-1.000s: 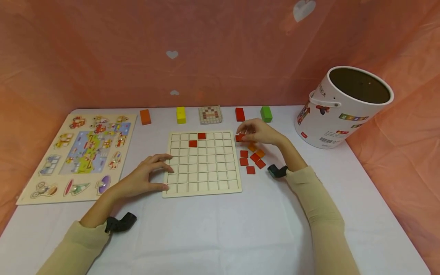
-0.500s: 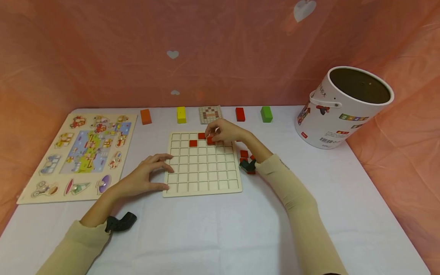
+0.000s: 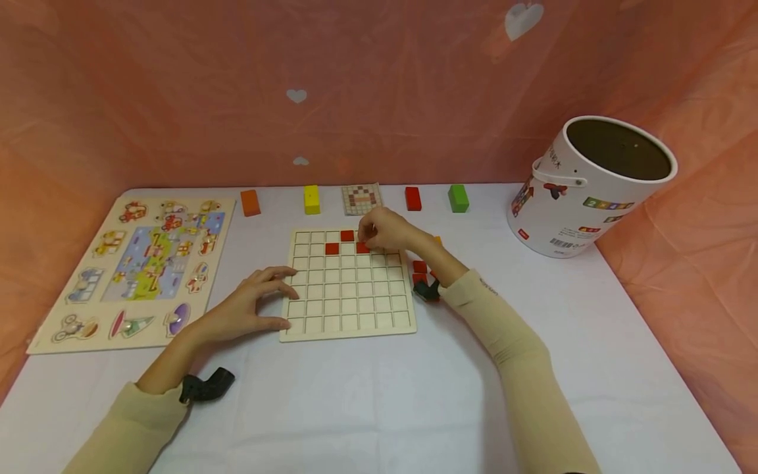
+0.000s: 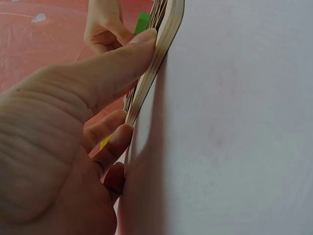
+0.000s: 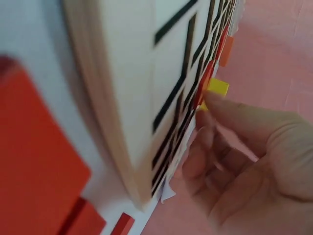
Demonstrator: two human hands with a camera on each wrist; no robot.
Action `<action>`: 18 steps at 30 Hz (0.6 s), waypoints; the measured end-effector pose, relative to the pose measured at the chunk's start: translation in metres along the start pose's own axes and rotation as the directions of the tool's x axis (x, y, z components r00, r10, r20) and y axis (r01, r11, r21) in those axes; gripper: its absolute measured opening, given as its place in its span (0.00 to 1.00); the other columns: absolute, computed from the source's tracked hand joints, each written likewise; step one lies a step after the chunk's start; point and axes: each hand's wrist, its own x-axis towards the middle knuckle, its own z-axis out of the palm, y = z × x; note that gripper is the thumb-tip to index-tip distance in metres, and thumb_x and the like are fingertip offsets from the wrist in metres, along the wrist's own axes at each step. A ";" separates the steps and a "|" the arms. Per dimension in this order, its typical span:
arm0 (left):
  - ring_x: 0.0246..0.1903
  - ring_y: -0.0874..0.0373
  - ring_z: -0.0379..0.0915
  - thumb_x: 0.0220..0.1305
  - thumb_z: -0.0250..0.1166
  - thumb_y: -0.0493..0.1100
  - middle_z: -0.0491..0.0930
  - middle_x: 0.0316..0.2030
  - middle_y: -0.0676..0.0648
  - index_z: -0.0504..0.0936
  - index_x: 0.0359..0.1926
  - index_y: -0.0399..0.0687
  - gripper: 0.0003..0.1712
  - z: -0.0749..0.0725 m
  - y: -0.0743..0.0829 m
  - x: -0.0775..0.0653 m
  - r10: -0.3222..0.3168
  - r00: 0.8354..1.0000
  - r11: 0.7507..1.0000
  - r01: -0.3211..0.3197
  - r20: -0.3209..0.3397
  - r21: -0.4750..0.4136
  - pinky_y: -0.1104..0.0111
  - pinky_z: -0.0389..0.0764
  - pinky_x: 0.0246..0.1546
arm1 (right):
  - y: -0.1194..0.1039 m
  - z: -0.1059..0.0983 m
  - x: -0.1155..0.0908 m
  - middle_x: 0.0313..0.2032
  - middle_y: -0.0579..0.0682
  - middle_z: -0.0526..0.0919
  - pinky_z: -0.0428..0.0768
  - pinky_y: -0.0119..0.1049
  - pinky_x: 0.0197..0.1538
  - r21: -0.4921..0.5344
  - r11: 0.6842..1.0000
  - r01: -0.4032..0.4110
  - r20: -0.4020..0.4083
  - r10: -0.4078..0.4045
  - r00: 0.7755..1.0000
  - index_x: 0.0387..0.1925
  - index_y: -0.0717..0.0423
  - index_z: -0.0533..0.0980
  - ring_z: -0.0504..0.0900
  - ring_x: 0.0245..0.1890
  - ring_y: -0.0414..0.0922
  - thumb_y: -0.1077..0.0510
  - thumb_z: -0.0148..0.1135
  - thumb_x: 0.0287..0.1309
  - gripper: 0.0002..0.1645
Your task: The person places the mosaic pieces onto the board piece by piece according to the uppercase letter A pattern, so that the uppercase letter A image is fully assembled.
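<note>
A pale wooden grid board (image 3: 340, 289) lies flat on the white table. My left hand (image 3: 245, 304) rests along its left side, fingers spread, with fingertips and thumb against the edge, also seen in the left wrist view. My right hand (image 3: 387, 230) reaches over the upper part of the board, pinching a red square tile (image 3: 362, 249) at a cell in the second row. In the right wrist view the thumb (image 5: 217, 100) is right at this tile. Two other red tiles, one in the top row (image 3: 347, 236) and one in the second row (image 3: 332, 249), sit in cells.
Loose red tiles (image 3: 420, 266) lie right of the board, partly hidden by the right arm. Behind stand orange, yellow, red (image 3: 413, 199) and green blocks and a small pattern card (image 3: 360, 199). A picture puzzle (image 3: 77, 316) lies left; a white bucket (image 3: 568, 210) stands right.
My right hand has carried a red tile from the loose tiles leftward onto the board, and the tile is now lower, at a second-row cell. The left hand stays still.
</note>
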 end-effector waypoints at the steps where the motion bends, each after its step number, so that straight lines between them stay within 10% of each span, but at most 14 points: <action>1: 0.68 0.34 0.53 0.53 0.78 0.45 0.64 0.68 0.39 0.83 0.47 0.53 0.20 0.000 0.000 0.000 0.000 1.000 1.000 0.000 0.001 0.000 0.33 0.49 0.63 | 0.000 -0.001 -0.001 0.35 0.52 0.84 0.78 0.36 0.44 -0.005 1.000 -0.004 -0.011 0.004 1.000 0.35 0.62 0.83 0.79 0.38 0.47 0.70 0.67 0.57 0.04; 8: 0.69 0.34 0.52 0.53 0.78 0.46 0.63 0.69 0.40 0.83 0.48 0.53 0.20 0.002 0.000 0.001 -0.006 1.000 1.000 0.006 0.005 -0.002 0.33 0.49 0.63 | 0.025 -0.027 -0.021 0.38 0.60 0.83 0.79 0.41 0.46 0.111 0.993 0.031 -0.082 -0.022 0.996 0.42 0.70 0.80 0.78 0.39 0.53 0.71 0.65 0.57 0.10; 18: 0.68 0.35 0.53 0.52 0.79 0.46 0.64 0.68 0.39 0.83 0.47 0.53 0.21 0.000 0.000 0.000 -0.005 1.000 1.000 0.005 -0.003 0.013 0.33 0.50 0.63 | 0.066 -0.043 -0.045 0.47 0.59 0.81 0.75 0.41 0.52 0.170 0.984 -0.057 0.034 0.051 0.998 0.50 0.67 0.79 0.75 0.46 0.54 0.72 0.66 0.54 0.19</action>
